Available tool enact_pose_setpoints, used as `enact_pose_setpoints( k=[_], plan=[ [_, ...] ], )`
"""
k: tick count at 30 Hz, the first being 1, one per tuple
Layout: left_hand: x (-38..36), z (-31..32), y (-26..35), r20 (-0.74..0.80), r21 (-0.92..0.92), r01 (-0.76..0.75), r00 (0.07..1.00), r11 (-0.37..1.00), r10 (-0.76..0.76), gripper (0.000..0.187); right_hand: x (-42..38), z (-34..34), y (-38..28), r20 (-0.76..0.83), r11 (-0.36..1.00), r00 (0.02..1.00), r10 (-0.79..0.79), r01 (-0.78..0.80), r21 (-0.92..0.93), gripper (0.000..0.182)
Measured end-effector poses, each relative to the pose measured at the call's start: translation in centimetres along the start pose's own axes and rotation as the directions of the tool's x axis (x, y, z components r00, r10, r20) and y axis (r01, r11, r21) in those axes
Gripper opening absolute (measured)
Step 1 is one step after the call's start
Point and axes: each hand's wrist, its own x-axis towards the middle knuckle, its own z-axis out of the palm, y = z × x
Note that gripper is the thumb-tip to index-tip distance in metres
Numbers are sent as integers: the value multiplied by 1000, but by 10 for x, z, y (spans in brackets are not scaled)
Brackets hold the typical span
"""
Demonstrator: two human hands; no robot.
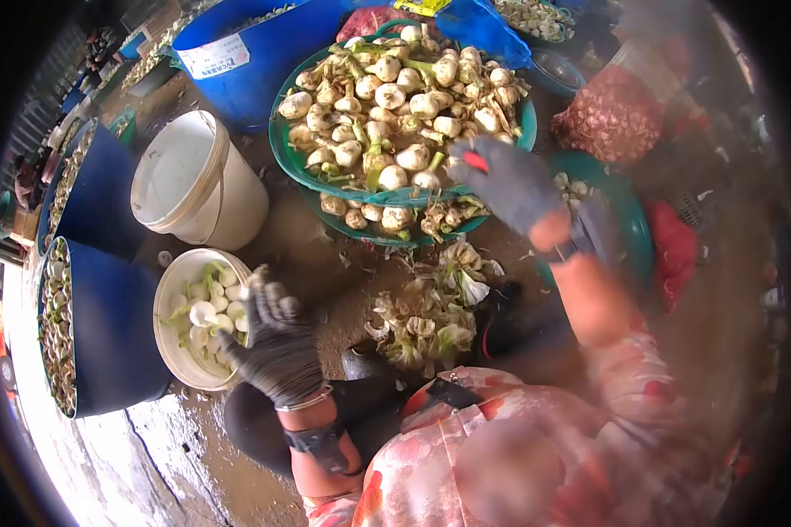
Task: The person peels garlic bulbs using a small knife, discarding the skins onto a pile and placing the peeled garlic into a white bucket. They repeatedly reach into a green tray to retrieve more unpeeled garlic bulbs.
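Observation:
My left hand, in a dark grey glove, is at the right rim of a small white bucket. Its thumb and fingers are apart, and I make out nothing between them. Peeled white garlic bulbs with green stems lie in that bucket. My right hand, gloved too, is over the right front edge of a green basket heaped with unpeeled garlic bulbs. Its fingers are curled, and a small red piece shows at them. What that piece belongs to is hidden.
A larger white bucket stands behind the small one. Blue tubs line the left, and another blue tub is at the back. Husks lie on the wet floor before me. A red net sack and green basin are on the right.

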Motion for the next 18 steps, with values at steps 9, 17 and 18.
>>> enact_pose_setpoints(
  k=[9,17,18],
  plan=[
    [18,-2,-63,-62,191,219,975,957,-211,51,165,81,43,-17,968,989,-146,139,-208,46],
    [2,9,-88,83,326,472,849,819,-522,72,0,30,23,-135,449,972,-193,210,868,30],
    [0,12,-92,62,368,528,807,766,-587,78,-18,40,45,-268,485,813,-517,536,691,42]
  ],
)
